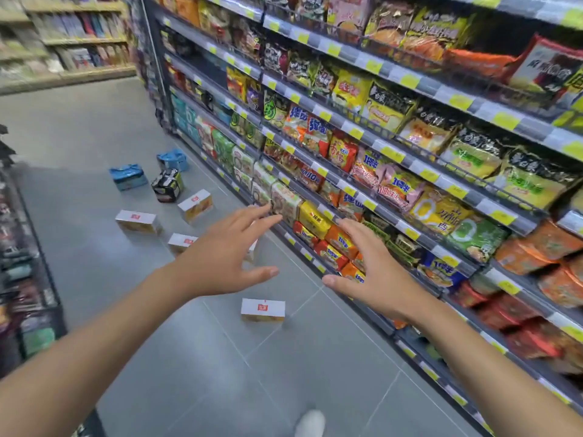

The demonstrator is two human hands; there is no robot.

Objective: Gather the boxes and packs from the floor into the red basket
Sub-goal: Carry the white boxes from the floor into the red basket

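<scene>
Head view: the left hand (pixel 220 257) and right hand (pixel 372 272) are held spread and empty above the nearest box (pixel 263 309) on the floor (pixel 220 357), judged light and stiff, best taken across its long sides.

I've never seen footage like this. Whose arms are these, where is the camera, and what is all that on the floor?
No machine here: a person wears a camera on the head, so you look down along their own arms. The left hand and right hand are open and hold nothing. On the floor lie white-topped boxes, two blue packs and a black pack. Stocked shelves run along the right. The person's shoe shows at the bottom.
</scene>
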